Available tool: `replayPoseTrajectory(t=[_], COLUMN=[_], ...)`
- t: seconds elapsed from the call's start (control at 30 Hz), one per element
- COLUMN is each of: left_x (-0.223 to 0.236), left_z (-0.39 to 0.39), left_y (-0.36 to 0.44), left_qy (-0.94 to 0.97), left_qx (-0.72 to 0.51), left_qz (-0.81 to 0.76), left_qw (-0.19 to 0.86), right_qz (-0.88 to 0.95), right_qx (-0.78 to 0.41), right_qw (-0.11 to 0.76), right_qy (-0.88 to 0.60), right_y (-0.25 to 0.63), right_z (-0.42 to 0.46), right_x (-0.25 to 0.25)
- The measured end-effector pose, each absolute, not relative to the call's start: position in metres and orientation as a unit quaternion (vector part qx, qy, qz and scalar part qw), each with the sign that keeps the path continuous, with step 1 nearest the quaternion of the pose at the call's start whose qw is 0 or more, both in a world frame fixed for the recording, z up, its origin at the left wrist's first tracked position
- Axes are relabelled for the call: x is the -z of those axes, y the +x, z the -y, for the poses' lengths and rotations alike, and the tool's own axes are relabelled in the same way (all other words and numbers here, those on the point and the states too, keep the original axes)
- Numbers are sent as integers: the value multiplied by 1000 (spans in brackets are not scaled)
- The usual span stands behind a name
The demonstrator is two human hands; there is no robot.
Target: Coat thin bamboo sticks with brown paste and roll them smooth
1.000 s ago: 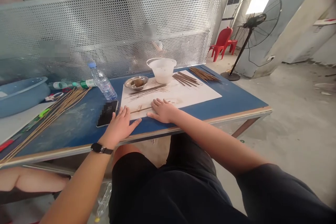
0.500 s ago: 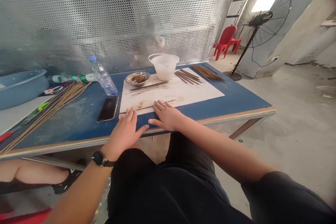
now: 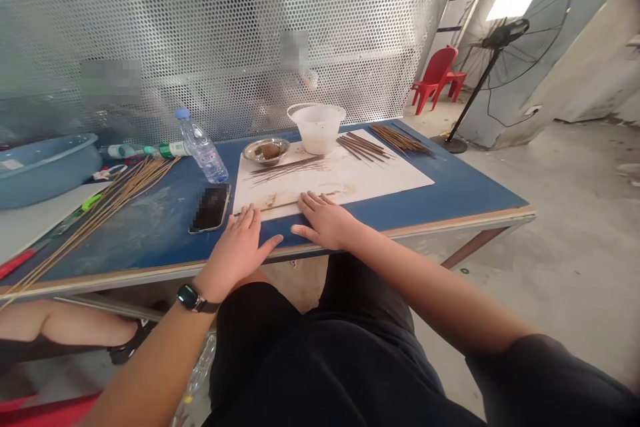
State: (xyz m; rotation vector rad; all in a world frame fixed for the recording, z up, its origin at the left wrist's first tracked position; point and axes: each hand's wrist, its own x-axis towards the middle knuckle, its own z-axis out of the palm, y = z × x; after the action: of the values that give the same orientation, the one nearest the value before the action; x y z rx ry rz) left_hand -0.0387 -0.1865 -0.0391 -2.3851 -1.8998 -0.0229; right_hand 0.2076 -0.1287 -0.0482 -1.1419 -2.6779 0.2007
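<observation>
Behind the blue workbench rises a perforated metal screen.

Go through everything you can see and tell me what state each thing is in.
Left hand: flat, fingertips on white board.
Right hand: flat, fingers on white board.
Water bottle: upright, capped.
Phone: lying flat on blue table.
White plastic tub: upright, uncovered.
Steel dish: holding a brown lump.
</observation>
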Motion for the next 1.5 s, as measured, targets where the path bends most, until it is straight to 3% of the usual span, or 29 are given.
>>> replayPoseTrajectory(t=[0.17, 0.53, 0.67, 0.97, 1.5], left_x=[44, 18, 12, 14, 1], left_z=[203, 154, 153, 143, 151], left_y=[-41, -45, -68, -105, -106], left_qy=[-779, -762, -751, -768, -757], left_qx=[21, 2, 61, 111, 149], left_qz=[624, 647, 657, 628, 635], left_qw=[57, 19, 1, 64, -41], right_qz=[909, 897, 911, 906, 898], right_qx=[-84, -79, -46, -37, -96], right_qw=[105, 50, 64, 124, 185], right_qy=[-394, -433, -405, -402, -386], right_y=[212, 185, 191, 192, 193], right_z=[142, 97, 100, 98, 98], right_x=[46, 26, 24, 20, 26])
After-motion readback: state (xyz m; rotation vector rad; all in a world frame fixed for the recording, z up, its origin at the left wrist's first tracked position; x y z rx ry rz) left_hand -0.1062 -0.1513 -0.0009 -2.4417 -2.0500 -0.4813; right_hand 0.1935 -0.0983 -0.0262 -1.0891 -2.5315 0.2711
